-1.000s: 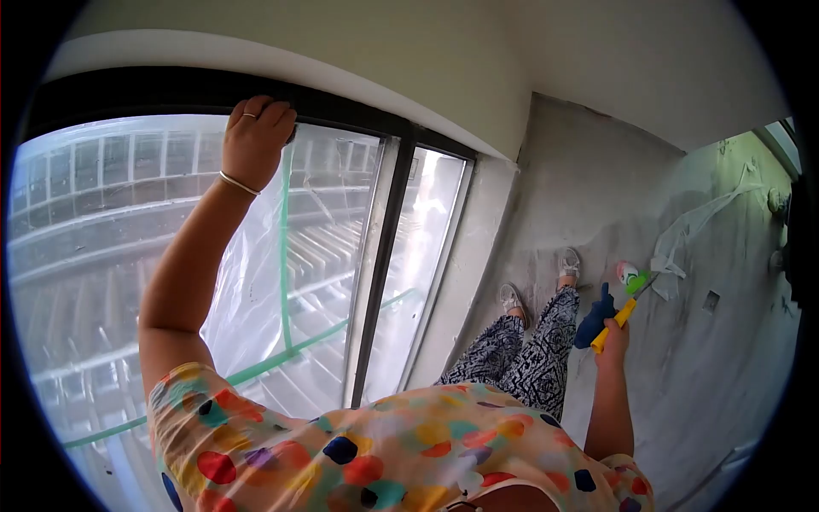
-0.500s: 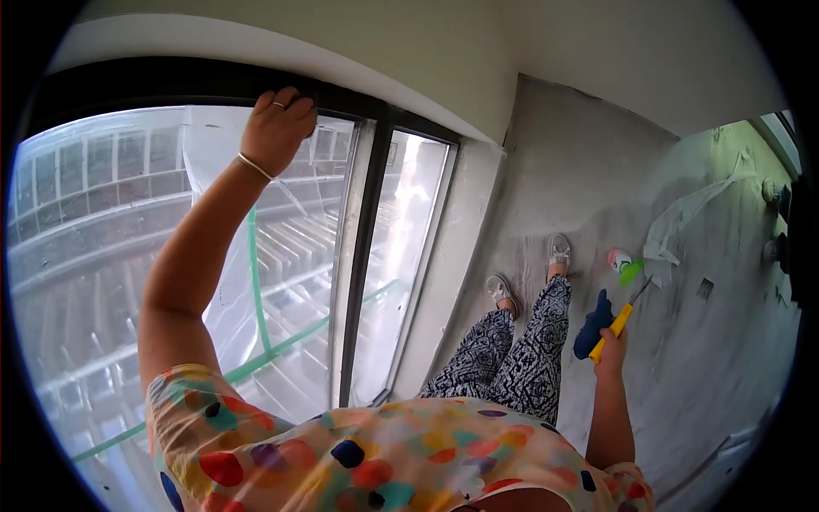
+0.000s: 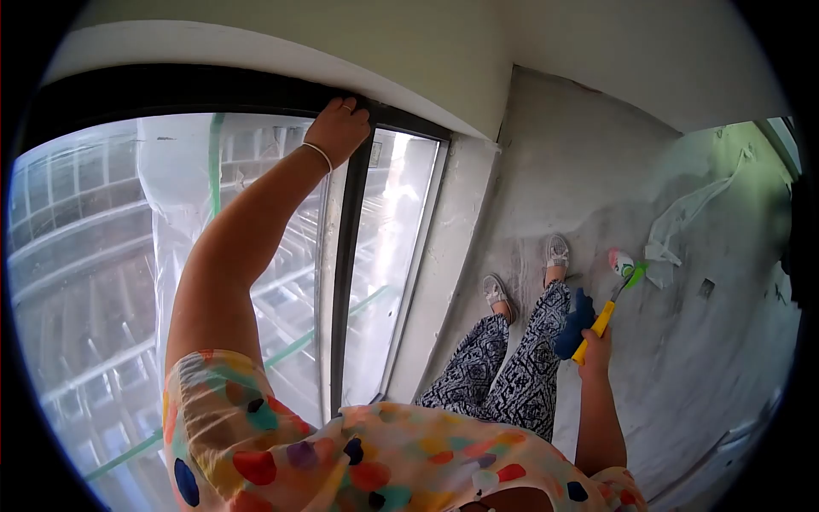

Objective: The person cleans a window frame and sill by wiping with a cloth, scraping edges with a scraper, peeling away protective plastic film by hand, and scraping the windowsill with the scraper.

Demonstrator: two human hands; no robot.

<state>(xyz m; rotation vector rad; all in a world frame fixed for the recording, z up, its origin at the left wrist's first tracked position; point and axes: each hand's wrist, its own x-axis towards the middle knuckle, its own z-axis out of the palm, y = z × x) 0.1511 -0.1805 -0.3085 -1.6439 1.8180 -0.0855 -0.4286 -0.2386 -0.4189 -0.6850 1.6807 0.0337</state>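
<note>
My left hand [image 3: 339, 132] is raised to the dark window frame [image 3: 247, 92], fingers curled against its upper bar near the upright post. Whatever lies under those fingers, if anything, is hidden. Low on the other side, my right hand [image 3: 595, 352] grips a scraper [image 3: 600, 328] by its yellow handle, with the thin metal blade pointing up and away. A dark blue bundle [image 3: 570, 331], perhaps a glove or cloth, is bunched in the same hand beside the handle. Behind the glass [image 3: 397, 213], plastic sheeting and green tape show.
A white and pink spray bottle [image 3: 620, 261] with a green part lies on the dusty grey floor [image 3: 589, 171] beyond my feet. Next to it stretches crumpled clear plastic [image 3: 674, 230]. A pale ledge [image 3: 456, 247] runs along the window's side.
My left hand has slid right along the upper frame to the upright post. My right hand, with the scraper and blue bundle, has shifted slightly left. The view has moved a little.
</note>
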